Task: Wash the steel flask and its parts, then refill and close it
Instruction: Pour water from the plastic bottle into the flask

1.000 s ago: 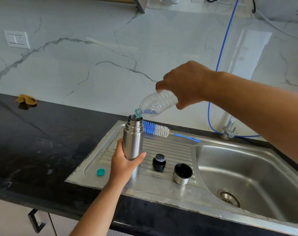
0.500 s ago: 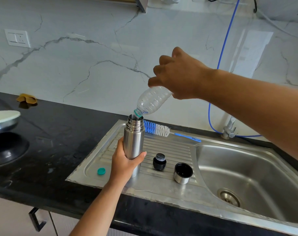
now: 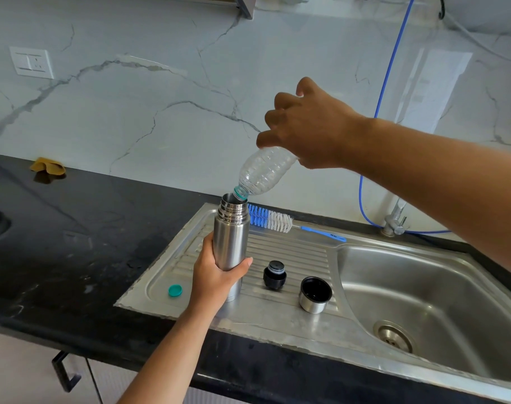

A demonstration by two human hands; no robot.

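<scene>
Left hand (image 3: 216, 275) wrapped around the lower body of the open steel flask (image 3: 231, 237), upright on the ribbed drainboard (image 3: 295, 252); right hand (image 3: 309, 126) gripping the base end of a clear plastic bottle (image 3: 263, 173), tipped steeply, neck down at the flask's mouth. Just right of the flask, on the drainboard: black stopper (image 3: 274, 274), then steel cup lid (image 3: 315, 294), mouth up. Left of the flask a teal bottle cap (image 3: 175, 290), behind it a blue-and-white bottle brush (image 3: 280, 223), to the right the sink basin (image 3: 441, 301).
</scene>
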